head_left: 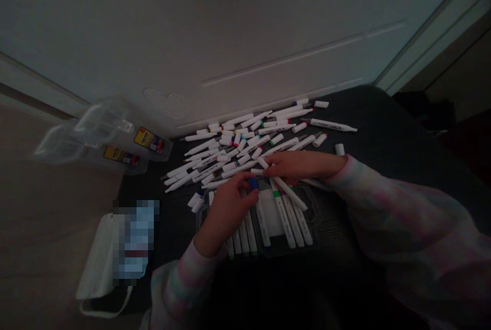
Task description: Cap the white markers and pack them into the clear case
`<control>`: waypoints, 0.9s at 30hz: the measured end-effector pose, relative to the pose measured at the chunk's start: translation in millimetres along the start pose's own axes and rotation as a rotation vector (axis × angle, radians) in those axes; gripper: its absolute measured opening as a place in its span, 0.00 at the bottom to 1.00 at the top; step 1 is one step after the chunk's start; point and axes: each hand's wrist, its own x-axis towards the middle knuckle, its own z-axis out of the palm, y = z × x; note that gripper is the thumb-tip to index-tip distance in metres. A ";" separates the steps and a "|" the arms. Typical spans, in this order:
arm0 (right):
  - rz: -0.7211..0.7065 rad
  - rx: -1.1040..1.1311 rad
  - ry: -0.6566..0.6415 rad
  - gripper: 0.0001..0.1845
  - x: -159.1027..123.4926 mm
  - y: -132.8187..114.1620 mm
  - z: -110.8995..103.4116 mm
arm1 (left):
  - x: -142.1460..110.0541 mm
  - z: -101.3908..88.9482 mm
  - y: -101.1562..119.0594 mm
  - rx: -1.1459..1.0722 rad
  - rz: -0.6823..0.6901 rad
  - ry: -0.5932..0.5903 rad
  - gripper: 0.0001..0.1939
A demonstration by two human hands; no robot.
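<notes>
My left hand (230,207) is over the left part of a clear plastic case (314,217). Its thumb and forefinger are pinched on a small blue piece (253,183) that looks like a marker cap. My right hand (295,165) reaches in from the right, fingers closed on a slanting white marker (293,197) above the case. Inside the case, several white markers (287,220) lie side by side, some with green bands. Just behind both hands spreads a loose heap of white markers (251,146) and caps. My right fingertips are partly hidden.
Two clear cases with yellow labels (149,140) stand at the left against the white door (268,38). A phone with a blurred screen (136,243) lies beside a white object with a strap (99,258). One loose cap (339,149) sits on the dark table (368,140).
</notes>
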 end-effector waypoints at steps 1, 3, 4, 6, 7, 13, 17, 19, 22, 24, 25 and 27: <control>0.007 -0.005 0.010 0.07 -0.6 -0.7 0.2 | -0.6 1.5 -0.2 0.022 0.010 -0.006 0.15; 0.012 0.001 0.018 0.07 -0.9 -0.9 0.7 | -1.8 3.7 0.6 0.091 0.030 -0.011 0.15; 0.010 0.009 0.015 0.07 -0.5 -0.4 1.0 | -2.3 4.3 1.3 0.141 0.046 -0.008 0.15; 0.004 0.026 0.001 0.07 1.0 1.5 1.4 | -3.2 4.8 2.4 0.261 0.096 0.006 0.14; 0.004 0.031 -0.003 0.07 1.7 2.4 1.6 | -3.7 4.8 2.3 0.320 0.126 0.013 0.15; 0.025 0.031 0.022 0.06 1.1 2.9 1.2 | -7.0 3.0 -8.1 0.479 0.249 -0.050 0.24; 0.045 0.047 0.005 0.07 -0.4 1.3 0.9 | -6.8 -0.3 -15.5 0.501 0.277 -0.113 0.30; 0.047 0.045 0.004 0.08 -0.7 0.6 0.8 | -6.7 -1.4 -17.0 0.529 0.283 -0.125 0.31; 0.044 0.019 0.013 0.09 -1.2 -1.2 0.8 | -7.5 -1.3 -17.5 0.577 0.284 -0.122 0.32; 0.048 0.003 0.017 0.08 -1.9 -3.1 0.9 | -8.4 -0.5 -17.5 0.596 0.283 -0.119 0.32; 0.054 -0.003 0.019 0.08 -2.5 -4.3 0.9 | -8.8 -0.1 -17.5 0.603 0.281 -0.118 0.32; 0.068 -0.013 0.024 0.07 -3.9 -6.7 1.0 | -9.5 0.5 -17.6 0.611 0.278 -0.117 0.32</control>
